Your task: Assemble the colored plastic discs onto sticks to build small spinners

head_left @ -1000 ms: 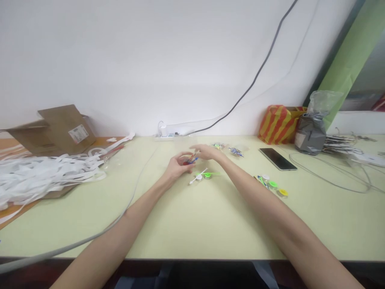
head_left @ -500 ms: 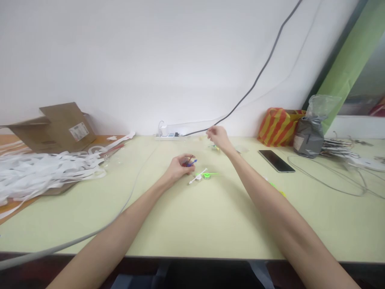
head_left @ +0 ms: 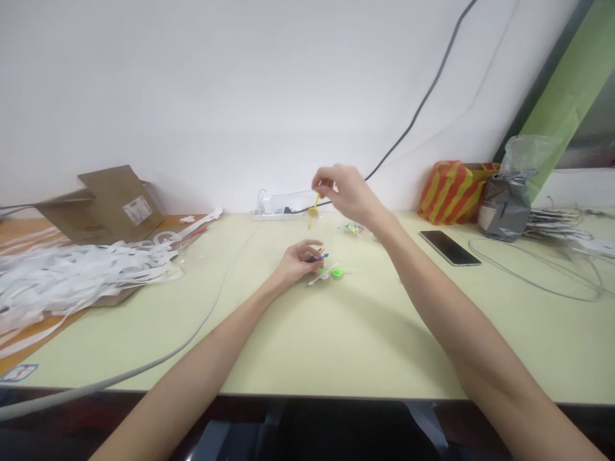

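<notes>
My right hand (head_left: 348, 192) is raised above the far part of the table, thumb and finger pinched on the tip of a yellow arrow spinner (head_left: 313, 212) that hangs down, a little blurred. Lower and to the left, my left hand (head_left: 296, 264) rests near the tabletop, fingers curled round a blue arrow spinner (head_left: 321, 257); something red shows beside it, partly hidden by the fingers. Right by those fingertips lie a white arrow spinner (head_left: 323, 275) and a bright green spinner (head_left: 337, 273). Behind them is a small cluster of coloured plastic pieces (head_left: 354, 228).
White strips (head_left: 96, 272) heap up at the left before an open cardboard box (head_left: 118, 205). A power strip (head_left: 273, 216) sits against the wall. To the right are a phone (head_left: 450, 248), a striped bag (head_left: 446, 192), a grey bag (head_left: 505, 208) and loose cables.
My right hand has risen and shifted slightly left, and the yellow spinner now shows clearly beneath its fingers. My left hand stays by the white and green spinners. The view has shifted a little.
</notes>
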Demonstrator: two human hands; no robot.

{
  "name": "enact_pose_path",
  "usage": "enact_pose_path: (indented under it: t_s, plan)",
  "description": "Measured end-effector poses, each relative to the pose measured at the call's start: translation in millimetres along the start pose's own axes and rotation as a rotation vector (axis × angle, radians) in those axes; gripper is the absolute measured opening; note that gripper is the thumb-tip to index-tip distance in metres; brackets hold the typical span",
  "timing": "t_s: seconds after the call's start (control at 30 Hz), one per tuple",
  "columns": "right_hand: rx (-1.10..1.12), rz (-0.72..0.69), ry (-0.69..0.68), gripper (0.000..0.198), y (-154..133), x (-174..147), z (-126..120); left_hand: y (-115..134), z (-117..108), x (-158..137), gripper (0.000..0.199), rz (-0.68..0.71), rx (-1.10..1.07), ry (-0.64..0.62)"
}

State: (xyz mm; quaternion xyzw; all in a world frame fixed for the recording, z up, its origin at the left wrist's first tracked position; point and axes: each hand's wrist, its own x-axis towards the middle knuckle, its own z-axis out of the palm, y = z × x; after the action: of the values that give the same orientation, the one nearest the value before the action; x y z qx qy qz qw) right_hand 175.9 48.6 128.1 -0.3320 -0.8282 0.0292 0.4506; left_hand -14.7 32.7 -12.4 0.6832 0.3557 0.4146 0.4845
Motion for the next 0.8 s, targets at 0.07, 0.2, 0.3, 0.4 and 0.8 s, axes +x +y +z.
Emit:
enact_pose_path:
  t_s: [0.07, 0.2, 0.3, 0.4, 0.8]
  plan:
    - [0.032, -0.018, -0.141, 0.016, -3, -2, 9, -1, 0, 0, 0.055, 0.008, 0.007, -0.003]
    - [0.071, -0.016, -0.285, 0.019, -1, -4, 17, -3, 1, 2, 0.054, 0.013, 0.001, 0.029]
    - [0.005, -0.014, -0.205, 0.022, 5, -3, 12, -3, 2, 3, 0.06, 0.009, -0.015, 0.046]
    - [-0.089, -0.006, -0.106, 0.025, 8, -4, 3, -3, 0, 4, 0.061, 0.008, -0.026, 0.07]
    - [-0.371, 0.351, -0.566, 0.022, 23, -124, 15, -10, -4, 11, 0.055, -0.018, -0.046, 0.311]
